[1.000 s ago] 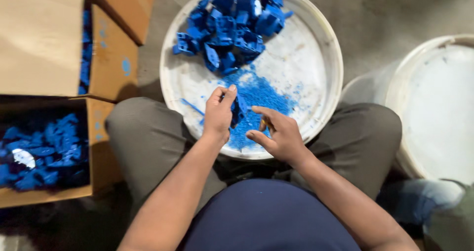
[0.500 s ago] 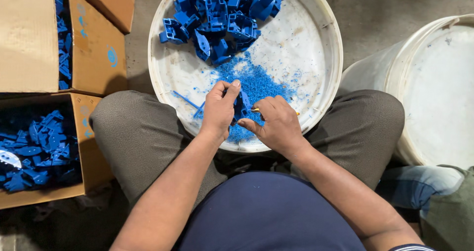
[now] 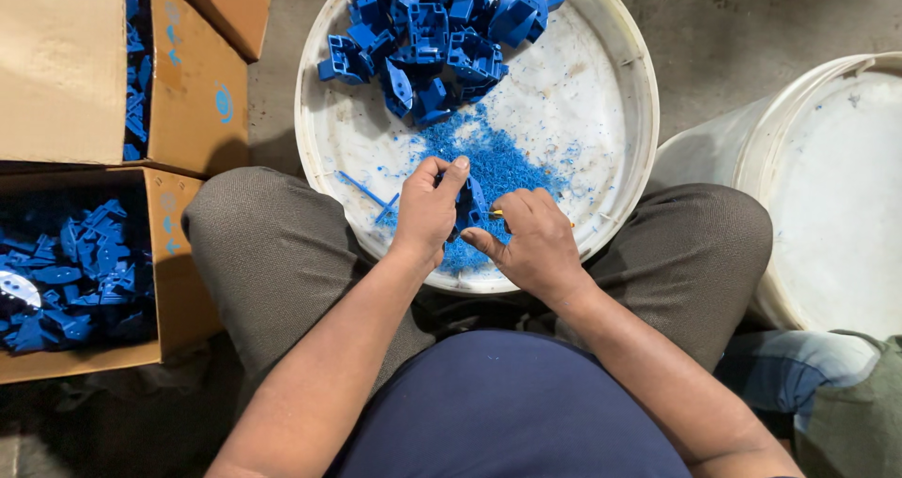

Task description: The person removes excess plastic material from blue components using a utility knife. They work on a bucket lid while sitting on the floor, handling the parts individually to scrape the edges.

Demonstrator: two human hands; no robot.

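blue plastic part [image 3: 473,203] sits clamped between left hand [image 3: 427,210] and right hand [image 3: 531,243] fingers, now nearer six o'clock on the white tub [image 3: 615,93], trimming ongoing.

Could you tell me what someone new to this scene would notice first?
A heap of bright blue moulded plastic parts at the far side of a round white tub, with blue shavings below it. Nearer, the left hand and right hand pinch one blue part. At left, an open cardboard box holds more.
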